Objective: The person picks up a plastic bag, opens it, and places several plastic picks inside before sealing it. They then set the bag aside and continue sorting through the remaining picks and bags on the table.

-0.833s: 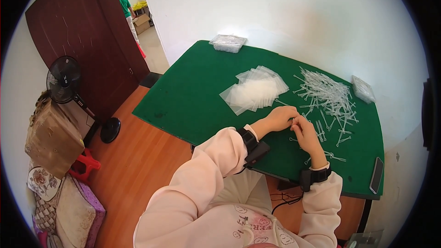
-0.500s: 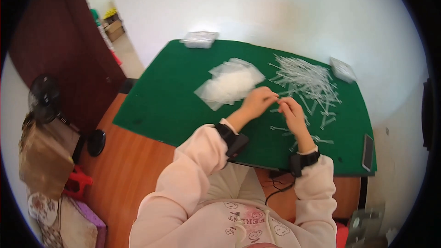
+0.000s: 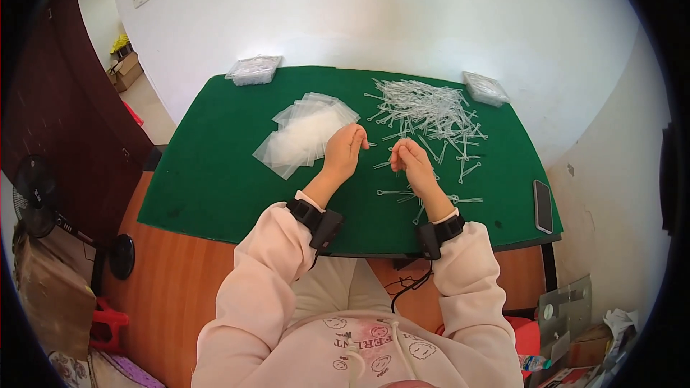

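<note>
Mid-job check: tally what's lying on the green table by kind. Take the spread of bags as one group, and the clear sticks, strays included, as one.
Clear packs: 2
Dark phone: 1
Spread of bags: 1 group
Clear sticks: 1 group, too tangled to count singly
Total: 5

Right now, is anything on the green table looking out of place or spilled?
Nothing looks clearly spilled. A little untidy: several clear plastic sticks lie scattered near the right hand, apart from the main pile and pointing different ways.
</note>
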`<control>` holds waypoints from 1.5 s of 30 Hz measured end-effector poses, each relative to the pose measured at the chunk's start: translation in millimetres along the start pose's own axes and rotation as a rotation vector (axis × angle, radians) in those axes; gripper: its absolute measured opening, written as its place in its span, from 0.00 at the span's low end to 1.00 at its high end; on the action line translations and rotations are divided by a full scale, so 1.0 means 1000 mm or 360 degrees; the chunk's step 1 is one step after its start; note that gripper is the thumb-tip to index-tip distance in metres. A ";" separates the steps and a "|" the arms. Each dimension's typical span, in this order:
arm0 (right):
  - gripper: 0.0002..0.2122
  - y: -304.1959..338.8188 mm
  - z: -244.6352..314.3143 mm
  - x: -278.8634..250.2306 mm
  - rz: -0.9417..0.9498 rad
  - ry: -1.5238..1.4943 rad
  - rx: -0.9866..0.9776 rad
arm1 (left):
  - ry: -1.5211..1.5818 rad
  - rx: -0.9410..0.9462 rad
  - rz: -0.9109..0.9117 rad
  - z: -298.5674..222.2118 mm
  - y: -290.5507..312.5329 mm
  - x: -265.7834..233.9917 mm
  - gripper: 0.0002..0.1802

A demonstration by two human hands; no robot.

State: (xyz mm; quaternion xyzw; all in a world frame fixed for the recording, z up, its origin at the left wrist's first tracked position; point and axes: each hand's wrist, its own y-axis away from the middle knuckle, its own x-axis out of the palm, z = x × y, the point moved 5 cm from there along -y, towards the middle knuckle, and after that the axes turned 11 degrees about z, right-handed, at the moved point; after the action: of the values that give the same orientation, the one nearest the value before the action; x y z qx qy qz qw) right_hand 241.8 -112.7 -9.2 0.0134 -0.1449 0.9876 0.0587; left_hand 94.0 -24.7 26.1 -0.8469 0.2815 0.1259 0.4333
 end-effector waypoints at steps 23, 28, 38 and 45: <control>0.06 0.024 0.019 0.018 0.0858 0.1503 0.0361 | -0.0531 -0.0312 0.0748 0.003 0.005 0.064 0.09; 0.05 0.023 0.010 0.018 0.0943 0.1618 0.0316 | -0.0532 -0.0381 0.0893 0.014 0.007 0.066 0.09; 0.03 0.009 0.035 0.015 0.0405 0.0334 0.0196 | 0.0313 -0.0452 0.0574 0.034 0.000 0.048 0.09; 0.04 0.005 -0.001 -0.010 0.0194 0.0052 0.0432 | 0.1050 -0.0742 0.0751 0.031 0.001 0.050 0.09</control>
State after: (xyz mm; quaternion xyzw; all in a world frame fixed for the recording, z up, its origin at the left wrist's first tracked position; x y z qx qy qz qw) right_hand 250.8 -118.3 -12.2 -0.0038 -0.0096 0.9999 -0.0014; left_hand 135.1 -18.7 -15.5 -0.8293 0.5532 0.0049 0.0784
